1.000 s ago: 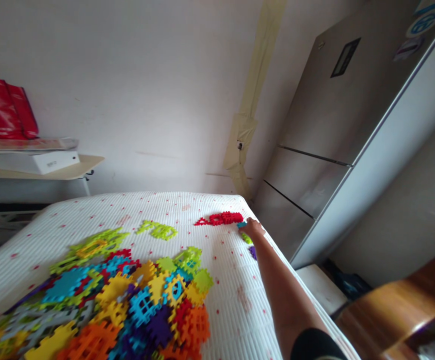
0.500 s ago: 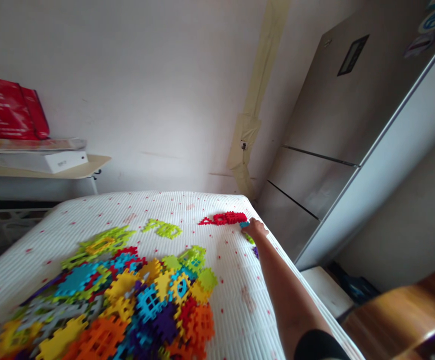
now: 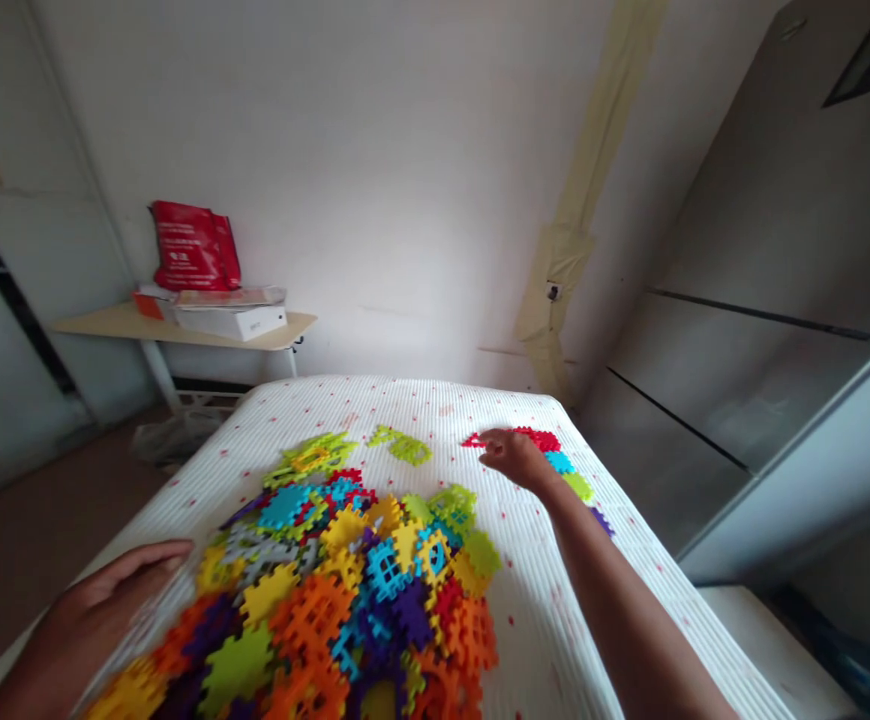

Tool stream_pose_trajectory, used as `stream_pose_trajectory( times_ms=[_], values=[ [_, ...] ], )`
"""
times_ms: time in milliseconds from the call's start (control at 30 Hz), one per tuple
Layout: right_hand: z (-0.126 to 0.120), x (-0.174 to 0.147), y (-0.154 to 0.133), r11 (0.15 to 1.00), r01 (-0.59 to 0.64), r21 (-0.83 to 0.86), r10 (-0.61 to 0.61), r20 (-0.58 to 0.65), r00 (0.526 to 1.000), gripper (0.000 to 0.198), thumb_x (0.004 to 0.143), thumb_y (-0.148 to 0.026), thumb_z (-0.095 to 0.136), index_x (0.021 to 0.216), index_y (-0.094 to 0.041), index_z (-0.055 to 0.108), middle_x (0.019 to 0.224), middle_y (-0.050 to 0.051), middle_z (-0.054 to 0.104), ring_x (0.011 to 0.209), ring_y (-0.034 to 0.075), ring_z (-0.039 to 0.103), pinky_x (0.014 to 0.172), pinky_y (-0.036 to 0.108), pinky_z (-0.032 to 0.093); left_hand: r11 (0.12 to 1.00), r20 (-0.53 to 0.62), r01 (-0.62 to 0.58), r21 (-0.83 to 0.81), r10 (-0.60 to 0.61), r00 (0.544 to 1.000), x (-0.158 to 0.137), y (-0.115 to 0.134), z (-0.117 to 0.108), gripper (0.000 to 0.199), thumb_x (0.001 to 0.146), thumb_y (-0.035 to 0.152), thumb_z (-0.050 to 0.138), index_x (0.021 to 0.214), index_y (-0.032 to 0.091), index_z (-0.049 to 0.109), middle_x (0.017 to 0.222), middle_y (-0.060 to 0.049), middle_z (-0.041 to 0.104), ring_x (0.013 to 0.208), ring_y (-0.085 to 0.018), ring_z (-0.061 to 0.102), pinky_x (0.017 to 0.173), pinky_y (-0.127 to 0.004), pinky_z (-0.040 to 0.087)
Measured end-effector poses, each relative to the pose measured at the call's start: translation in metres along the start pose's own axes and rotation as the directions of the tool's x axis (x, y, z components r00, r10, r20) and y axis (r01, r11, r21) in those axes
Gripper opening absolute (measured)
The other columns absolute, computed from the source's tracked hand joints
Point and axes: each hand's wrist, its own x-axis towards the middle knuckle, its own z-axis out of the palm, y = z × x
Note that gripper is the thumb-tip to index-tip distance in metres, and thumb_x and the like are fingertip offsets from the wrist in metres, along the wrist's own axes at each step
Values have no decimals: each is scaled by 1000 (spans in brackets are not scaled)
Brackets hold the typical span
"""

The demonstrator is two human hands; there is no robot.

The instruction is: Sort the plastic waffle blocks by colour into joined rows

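Note:
A heap of toothed plastic building pieces in orange, yellow, blue, purple, green, grey and red covers the near part of the bed-like surface. My left hand rests at the heap's left side, fingers stretched out and holding nothing. Toward the far right, my right hand hovers by a red triangular piece, its thumb and fingers apart with nothing visible between them. Behind it lie red pieces, partly hidden by the hand. A blue piece, a green piece and a purple piece line the right edge.
Green pieces lie apart beyond the heap. The white ribbed cover has small red dots. At back left, a small table carries a red bag and a white box. A grey refrigerator stands on the right.
My right hand has moved left along the far row, from the blue piece to the red triangle. My left hand has come further into view. The view has swung left.

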Motion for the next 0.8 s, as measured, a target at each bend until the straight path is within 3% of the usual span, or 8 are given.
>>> stream_pose_trajectory(
  times_ms=[100,167,233,300,400,500,633,800],
  values=[
    [26,-5,-32,983,160,93,-169,92,981,27,73,-16,59,99,-18,67,84,4,68,72,14,62,65,22,46,938,188,150,-311,-94,978,-3,9,-10,56,48,72,65,85,30,64,80,7,74,79,-24,67,65,-27,54],
    [43,-11,-44,963,240,123,-247,43,968,25,75,-17,58,98,-18,67,91,5,68,76,15,62,69,24,47,935,267,163,-314,-77,961,-8,23,-16,63,44,70,68,90,27,65,81,3,74,77,-25,67,64,-28,53],
    [57,-18,-49,948,295,115,-289,-67,955,23,78,-18,55,98,-18,67,96,7,67,85,17,60,77,27,46,971,312,59,-230,16,950,-12,39,-18,63,51,69,65,95,24,66,86,1,75,81,-26,67,67,-28,53],
    [67,-25,-45,956,279,88,-262,-162,951,22,81,-19,50,96,-19,67,98,7,66,92,19,58,84,30,44,987,315,-152,-58,163,935,-14,57,-17,57,65,65,54,100,22,66,93,-1,74,90,-25,66,73,-27,51],
    [74,-35,-31,987,145,63,-131,-190,973,25,86,-22,43,93,-21,67,98,8,65,95,21,56,88,32,42,873,300,-404,273,322,898,-14,83,-7,47,80,49,40,110,20,62,115,-4,67,106,-22,59,87,-27,44],
    [77,-45,-17,997,65,40,-56,-188,980,26,87,-23,40,91,-21,66,94,9,64,94,21,55,87,32,42,811,277,-419,409,327,903,-13,106,8,46,79,46,42,111,19,62,118,-10,65,110,-27,56,92,-36,39],
    [81,-53,-9,994,110,-21,-112,-258,960,25,88,-19,39,83,-20,64,85,8,64,86,19,55,81,28,41,728,256,-391,563,296,920,-15,124,24,45,76,47,45,104,19,65,99,-16,70,99,-36,59,86,-49,36],
    [88,-51,-12,975,172,-142,-207,-297,932,22,88,-18,44,75,-19,61,75,6,61,77,17,54,75,26,39,710,275,-373,598,256,927,-11,123,34,42,77,47,44,104,22,64,92,-11,73,91,-32,65,81,-43,40]
  ],
)
